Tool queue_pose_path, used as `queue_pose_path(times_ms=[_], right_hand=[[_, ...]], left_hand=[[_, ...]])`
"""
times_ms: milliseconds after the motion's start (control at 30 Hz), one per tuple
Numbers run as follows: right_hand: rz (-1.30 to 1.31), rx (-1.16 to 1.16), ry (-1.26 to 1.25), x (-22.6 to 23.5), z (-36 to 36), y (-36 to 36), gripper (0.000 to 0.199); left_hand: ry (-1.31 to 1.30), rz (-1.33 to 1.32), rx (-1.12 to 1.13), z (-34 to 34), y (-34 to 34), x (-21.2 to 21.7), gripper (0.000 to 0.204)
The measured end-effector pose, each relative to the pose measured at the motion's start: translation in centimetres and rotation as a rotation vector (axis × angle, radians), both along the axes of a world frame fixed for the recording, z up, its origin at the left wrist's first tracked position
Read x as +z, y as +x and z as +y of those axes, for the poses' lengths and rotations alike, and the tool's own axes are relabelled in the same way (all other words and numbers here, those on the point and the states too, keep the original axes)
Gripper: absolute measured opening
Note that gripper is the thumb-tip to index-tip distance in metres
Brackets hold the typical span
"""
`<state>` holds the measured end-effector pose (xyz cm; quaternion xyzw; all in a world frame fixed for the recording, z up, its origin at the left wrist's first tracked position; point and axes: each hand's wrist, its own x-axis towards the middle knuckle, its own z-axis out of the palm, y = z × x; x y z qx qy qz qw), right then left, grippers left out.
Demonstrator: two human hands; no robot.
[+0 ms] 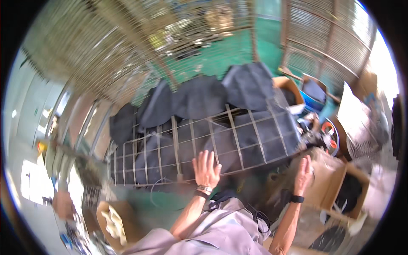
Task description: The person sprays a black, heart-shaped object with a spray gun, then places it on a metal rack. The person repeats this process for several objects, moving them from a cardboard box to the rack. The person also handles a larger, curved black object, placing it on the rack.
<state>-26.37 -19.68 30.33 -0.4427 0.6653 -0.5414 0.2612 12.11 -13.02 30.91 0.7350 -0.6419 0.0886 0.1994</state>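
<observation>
My left hand (206, 171) is open, fingers stretched out, palm side facing away, with nothing in it. It hovers at the near edge of a wire-grid rack (192, 138); whether it touches the wires I cannot tell. My right hand (303, 175) is seen edge-on, fingers straight and holding nothing, to the right of the rack's near corner. Dark grey sheets lie under the grid, including a dark sheet (265, 131) at the right. Several more dark pieces hang over the far side, such as a dark flap (248, 85).
An open cardboard box (331, 187) with dark contents stands beside my right hand. Another carton (111, 225) with pale pieces is at the lower left. A round tub (329, 134) with orange items sits right of the rack. Tall slatted racks (327, 38) rise beyond, on a green floor (212, 59).
</observation>
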Motion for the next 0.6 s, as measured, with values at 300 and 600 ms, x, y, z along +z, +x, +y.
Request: queue_pose_path(times_ms=[300, 600], right_hand=[[-0.11, -0.225, -0.123, -5.8, -11.9, 0.9, 0.045], [-0.226, -0.194, -0.196, -6.5, -12.2, 1.0, 0.043]], left_hand=[[-0.052, 0.118, 0.099, -0.2, -0.2, -0.1, 0.062], [-0.021, 0.093, 0.127, -1.1, -0.5, 0.3, 0.06]])
